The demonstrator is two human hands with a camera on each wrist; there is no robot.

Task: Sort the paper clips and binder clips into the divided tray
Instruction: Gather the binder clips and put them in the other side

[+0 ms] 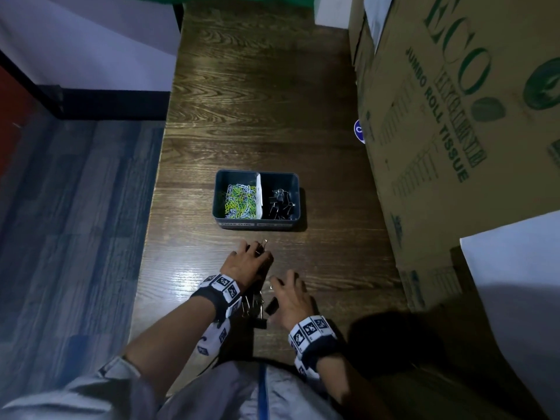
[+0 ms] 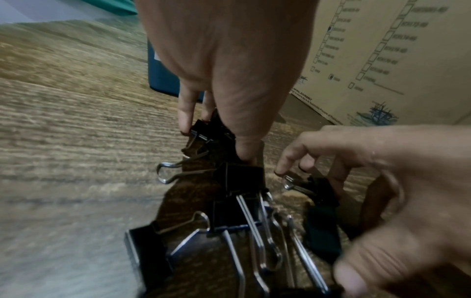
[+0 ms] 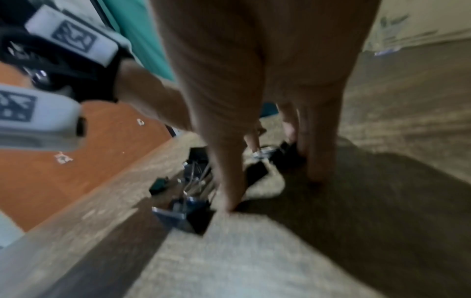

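A dark divided tray (image 1: 257, 223) stands on the wooden table, with coloured paper clips (image 1: 241, 200) in its left compartment and black binder clips (image 1: 280, 204) in its right. Just in front of it, my left hand (image 1: 257, 250) grips a bunch of black binder clips (image 2: 203, 133) in its curled fingers. Several loose binder clips (image 2: 244, 221) lie under my wrists near the table's front edge. My right hand (image 2: 305, 175) arches over one of them, a loose binder clip (image 3: 257, 171). Its index tip touches the wire handle and its thumb stays apart.
A large cardboard box (image 1: 439, 116) printed with green lettering runs along the right side of the table. A white box (image 1: 515, 268) sits in front of it. The table's left edge (image 1: 151, 207) drops to a blue carpeted floor.
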